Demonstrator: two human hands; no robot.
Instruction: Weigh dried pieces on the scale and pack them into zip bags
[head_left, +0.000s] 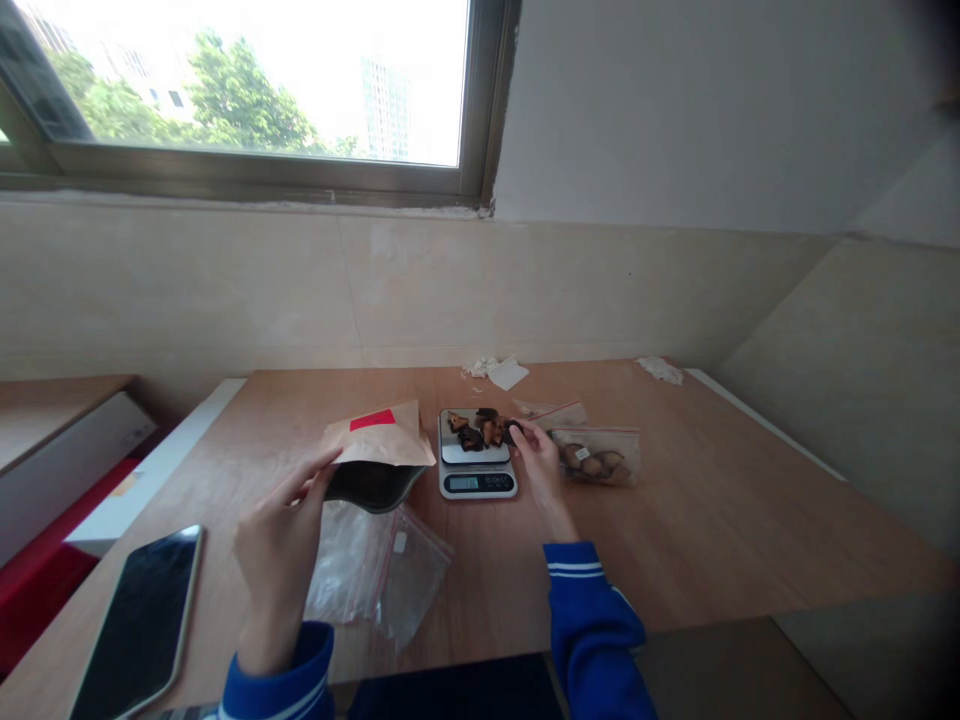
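My left hand [289,530] pinches the edge of a brown kraft paper bag [382,440] with a red label. The bag's mouth gapes toward me and shows a dark lining. To its right stands a small kitchen scale [478,484] with a lit display too small to read. Brown and black dried pieces [480,430] lie heaped on its plate. At the plate's right edge, the fingertips of my right hand [538,460] are closed on a dark dried piece [514,428].
Clear zip bags [409,580] lie in front of the paper bag. Right of the scale is a zip bag of round brown slices [600,460]. A phone [142,625] rests at the left. Paper scraps [508,373] and a crumpled tissue [660,370] sit by the wall.
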